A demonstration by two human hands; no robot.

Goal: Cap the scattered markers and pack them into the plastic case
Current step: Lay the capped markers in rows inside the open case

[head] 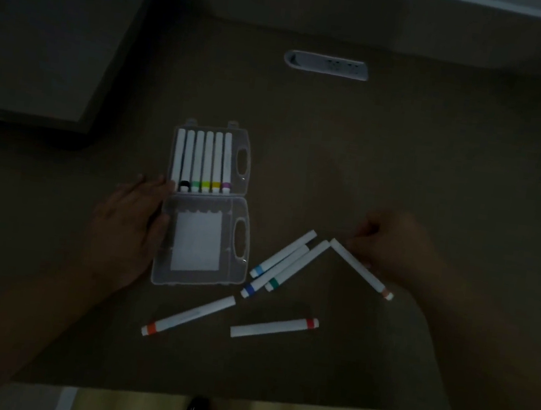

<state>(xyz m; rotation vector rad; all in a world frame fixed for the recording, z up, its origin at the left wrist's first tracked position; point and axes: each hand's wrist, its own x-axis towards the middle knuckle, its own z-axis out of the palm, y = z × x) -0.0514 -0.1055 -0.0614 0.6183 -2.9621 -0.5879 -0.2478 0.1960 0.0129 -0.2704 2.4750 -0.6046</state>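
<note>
Dim shot. Plastic case (202,240) lies open flat mid worktop (405,160); 6 markers (203,161) racked in its far half. 5 loose markers w/ light blue, dark blue, green, orange, red bands (275,328) lie right of and in front of the case. Your left hand (129,224) rests fingers straight vs the case's left edge. Your right hand (394,248) pinches a brown-band marker (360,268), far end up, grip curled round it. Socket strip (327,65) set in worktop further back, dark box (43,37) far left.
</note>
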